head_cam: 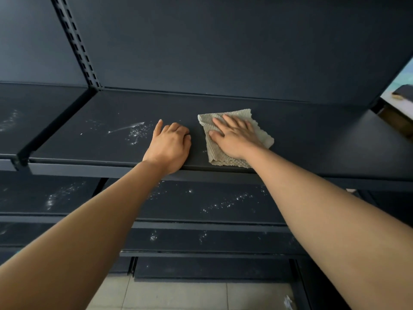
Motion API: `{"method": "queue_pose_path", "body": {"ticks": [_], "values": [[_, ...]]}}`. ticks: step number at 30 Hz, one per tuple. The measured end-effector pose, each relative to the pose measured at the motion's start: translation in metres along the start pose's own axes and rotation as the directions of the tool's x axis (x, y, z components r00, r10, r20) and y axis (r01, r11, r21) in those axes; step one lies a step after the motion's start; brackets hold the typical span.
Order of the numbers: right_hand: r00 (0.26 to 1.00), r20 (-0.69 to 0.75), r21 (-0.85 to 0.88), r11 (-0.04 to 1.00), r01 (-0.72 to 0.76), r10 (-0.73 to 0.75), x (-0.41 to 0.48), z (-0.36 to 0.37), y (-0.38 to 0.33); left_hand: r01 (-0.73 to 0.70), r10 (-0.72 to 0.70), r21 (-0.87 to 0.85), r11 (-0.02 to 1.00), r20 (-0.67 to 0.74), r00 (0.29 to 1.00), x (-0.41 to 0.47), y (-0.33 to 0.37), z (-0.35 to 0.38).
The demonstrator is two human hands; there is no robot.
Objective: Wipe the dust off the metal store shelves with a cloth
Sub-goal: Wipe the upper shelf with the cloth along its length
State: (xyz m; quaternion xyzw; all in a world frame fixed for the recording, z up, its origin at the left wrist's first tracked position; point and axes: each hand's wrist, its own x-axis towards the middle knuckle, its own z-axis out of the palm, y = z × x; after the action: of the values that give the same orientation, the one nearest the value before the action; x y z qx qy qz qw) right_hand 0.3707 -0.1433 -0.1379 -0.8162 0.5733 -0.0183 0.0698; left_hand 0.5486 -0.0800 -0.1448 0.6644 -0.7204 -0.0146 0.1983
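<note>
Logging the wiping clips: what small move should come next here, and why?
Probably slide the cloth left under the flat right hand, moving the left hand aside first: white dust lies on the shelf just beyond that hand, unwiped.

Pale floor tiles with grey grout lines at bottom of view, small white crumpled scrap lying on them at lower right. Upper right edge: bright gap showing a pale surface with a dark flat object on it, small tan item just beside that. Brown panel below, too blurred to identify
</note>
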Motion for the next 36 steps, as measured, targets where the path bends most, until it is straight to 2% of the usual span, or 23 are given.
{"method": "queue_pose_path", "body": {"ticks": [8,14,19,30,36], "values": [[0.993,-0.026,0.015,0.994,-0.112,0.113,-0.043,-0.002,0.020,-0.014,0.013,-0.021,1.000,-0.041,0.999,-0.007,0.000,0.001],[0.974,-0.002,-0.027,0.974,-0.226,0.226,-0.043,0.003,-0.013,-0.054,0.049,-0.043,0.998,-0.117,0.992,-0.010,0.000,-0.001],[0.982,-0.020,-0.021,0.982,-0.189,0.189,-0.041,0.008,-0.039,-0.076,0.073,-0.037,0.996,-0.076,0.994,-0.010,-0.003,-0.001],[0.991,0.002,-0.048,0.990,-0.136,0.136,-0.019,0.004,-0.030,-0.055,0.055,0.008,0.998,-0.014,0.998,-0.008,-0.004,-0.003],[0.996,-0.004,-0.062,0.994,-0.086,0.086,0.015,0.004,-0.023,-0.041,0.042,0.017,0.999,-0.027,0.999,-0.007,-0.001,-0.003]]}}
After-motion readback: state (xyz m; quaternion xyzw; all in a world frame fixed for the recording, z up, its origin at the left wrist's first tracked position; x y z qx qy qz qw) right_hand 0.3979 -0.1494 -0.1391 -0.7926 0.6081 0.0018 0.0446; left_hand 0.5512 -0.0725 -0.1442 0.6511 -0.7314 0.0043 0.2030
